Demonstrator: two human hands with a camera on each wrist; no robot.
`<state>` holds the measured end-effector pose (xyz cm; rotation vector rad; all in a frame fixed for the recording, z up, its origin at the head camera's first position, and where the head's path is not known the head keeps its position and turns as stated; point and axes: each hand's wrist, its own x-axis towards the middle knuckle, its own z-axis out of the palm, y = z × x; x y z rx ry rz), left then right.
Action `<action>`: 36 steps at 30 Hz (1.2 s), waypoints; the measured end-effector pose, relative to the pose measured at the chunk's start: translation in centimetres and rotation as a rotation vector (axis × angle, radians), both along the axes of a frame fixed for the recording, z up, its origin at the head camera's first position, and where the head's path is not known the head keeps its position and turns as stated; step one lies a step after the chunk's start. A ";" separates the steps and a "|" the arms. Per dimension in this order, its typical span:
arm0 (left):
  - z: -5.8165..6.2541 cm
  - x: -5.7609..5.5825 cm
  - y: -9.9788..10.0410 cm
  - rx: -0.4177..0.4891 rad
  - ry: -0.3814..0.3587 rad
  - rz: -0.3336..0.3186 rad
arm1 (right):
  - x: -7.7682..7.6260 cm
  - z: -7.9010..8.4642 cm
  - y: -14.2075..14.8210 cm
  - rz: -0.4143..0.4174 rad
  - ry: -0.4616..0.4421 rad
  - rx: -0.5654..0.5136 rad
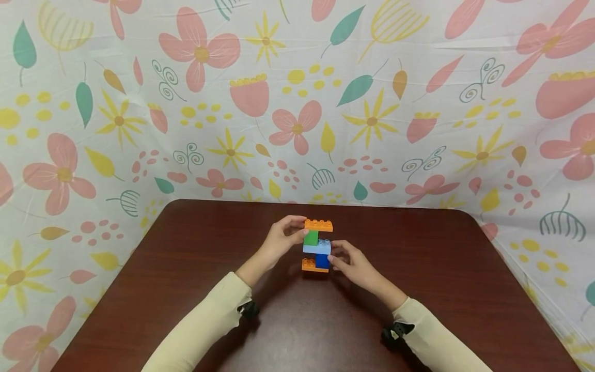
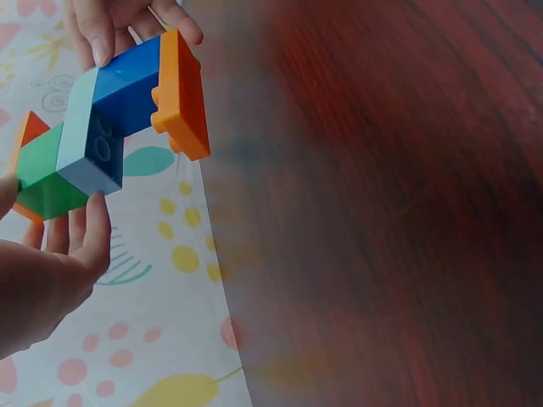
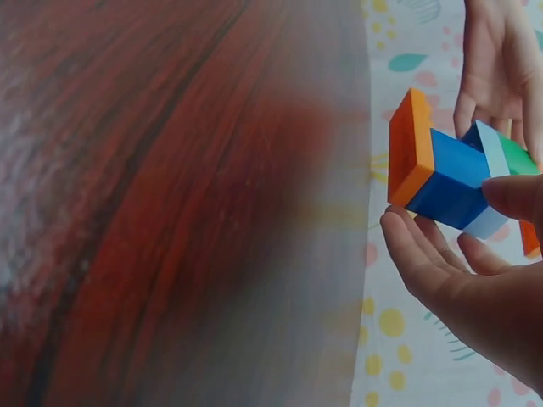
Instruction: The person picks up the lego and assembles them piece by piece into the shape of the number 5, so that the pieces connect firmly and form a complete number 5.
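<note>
A stack of toy building bricks stands upright between both hands in the head view. From bottom to top it has an orange brick [image 1: 313,268], a dark blue brick [image 1: 322,261], a light blue brick [image 1: 314,249], a green brick [image 1: 310,238] and a studded orange brick [image 1: 318,226]. The green one sits at the left, the dark blue at the right, giving a zigzag shape. My left hand [image 1: 280,240] grips the stack's upper part, thumb on the green brick. Lower down, my right hand [image 1: 357,264] pinches the dark blue brick, its thumb also near the light blue one in the right wrist view.
The dark reddish-brown table [image 1: 223,232] lies beneath, with rounded far corners. A white cloth with flowers and leaves [image 1: 395,165] hangs behind it and along the sides. Dark wrist devices [image 1: 396,332] sit below both cream sleeves [image 1: 204,320].
</note>
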<state>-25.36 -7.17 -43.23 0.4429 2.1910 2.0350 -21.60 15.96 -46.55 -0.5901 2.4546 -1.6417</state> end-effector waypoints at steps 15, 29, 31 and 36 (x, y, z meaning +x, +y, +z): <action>-0.6 -1.0 1.2 0.028 -0.114 0.084 | -0.3 0.0 0.1 -0.061 -0.131 -0.038; -1.7 -2.0 1.5 0.022 -0.229 0.123 | 0.4 2.3 -0.7 -0.094 -0.266 -0.049; -1.9 -2.1 1.5 0.020 -0.243 0.123 | -0.2 1.4 -0.7 -0.111 -0.276 -0.054; -2.3 -2.5 1.3 0.012 -0.273 0.125 | -1.3 -0.3 -0.7 -0.136 -0.283 -0.036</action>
